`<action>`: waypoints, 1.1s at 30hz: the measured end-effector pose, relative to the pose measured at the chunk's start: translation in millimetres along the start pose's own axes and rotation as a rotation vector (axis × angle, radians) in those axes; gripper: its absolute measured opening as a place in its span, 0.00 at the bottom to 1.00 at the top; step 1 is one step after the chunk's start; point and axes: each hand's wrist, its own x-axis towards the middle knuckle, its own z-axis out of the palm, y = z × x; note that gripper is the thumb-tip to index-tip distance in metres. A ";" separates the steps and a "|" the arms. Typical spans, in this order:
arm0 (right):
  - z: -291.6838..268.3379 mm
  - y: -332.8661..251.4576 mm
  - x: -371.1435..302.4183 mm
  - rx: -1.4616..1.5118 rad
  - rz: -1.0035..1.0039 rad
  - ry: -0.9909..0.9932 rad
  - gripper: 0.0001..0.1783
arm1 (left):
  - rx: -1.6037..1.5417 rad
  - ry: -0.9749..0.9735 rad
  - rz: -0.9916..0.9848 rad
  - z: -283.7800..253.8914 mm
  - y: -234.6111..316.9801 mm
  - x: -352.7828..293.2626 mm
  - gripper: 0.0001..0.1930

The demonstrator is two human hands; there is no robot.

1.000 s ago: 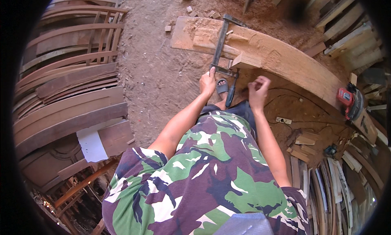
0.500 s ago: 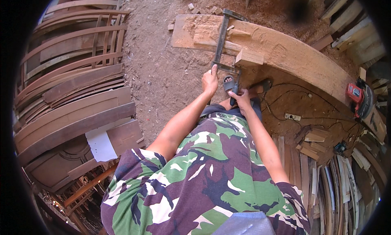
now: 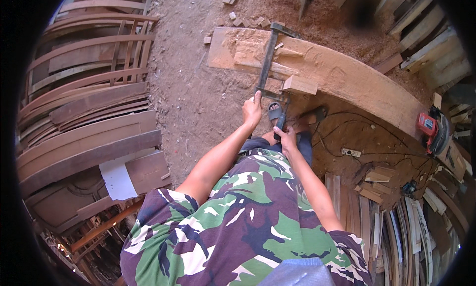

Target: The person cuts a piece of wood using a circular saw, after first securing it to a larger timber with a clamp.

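Observation:
A dark metal bar clamp [image 3: 267, 58] reaches across the left end of a broad, curved wooden slab [image 3: 347, 75]. My left hand [image 3: 252, 111] is closed around the clamp's bar at its near end, thumb laid along it. The clamp's dark screw handle [image 3: 280, 121] points toward my body, and my right hand [image 3: 286, 139] grips its lower end. Beside the clamp, a squared wooden block [image 3: 300, 85] sits at the slab's near edge. Thin wood strips [image 3: 270, 68] and sawdust lie on the slab under the bar. My sandalled foot [image 3: 274, 110] shows behind the handle.
A red power saw [image 3: 427, 125] rests at the slab's right end. Cables run over the dirt to a white socket strip [image 3: 351, 152]. Curved frames and panels [image 3: 94, 122] are stacked on the left. Boards [image 3: 391, 231] stand at lower right; offcuts [image 3: 377, 179] lie near them.
The whole view has shifted, so the slab and clamp appear slightly lower. Both hands keep their hold on the clamp, and its place on the slab looks the same.

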 end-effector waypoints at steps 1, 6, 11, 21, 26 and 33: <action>-2.7 2.6 0.6 0.046 -0.005 -0.050 0.30 | -0.013 -0.005 0.002 0.4 -0.8 0.6 0.45; -11.6 7.0 -9.4 0.349 0.001 -0.258 0.20 | 0.009 -0.022 -0.023 0.3 -1.3 2.9 0.45; -10.3 0.9 -17.9 0.605 0.109 -0.317 0.19 | -0.012 0.035 0.013 6.9 -13.6 6.7 0.45; 35.1 -11.3 10.1 0.187 0.096 0.038 0.17 | -0.043 0.002 0.017 3.7 -10.0 5.0 0.42; 26.8 -2.7 20.4 0.350 0.208 -0.054 0.15 | -0.052 -0.010 -0.019 0.3 -8.1 2.4 0.41; 42.2 -13.8 17.0 -0.032 -0.028 0.194 0.15 | -0.022 -0.056 -0.062 -3.0 -2.7 0.5 0.43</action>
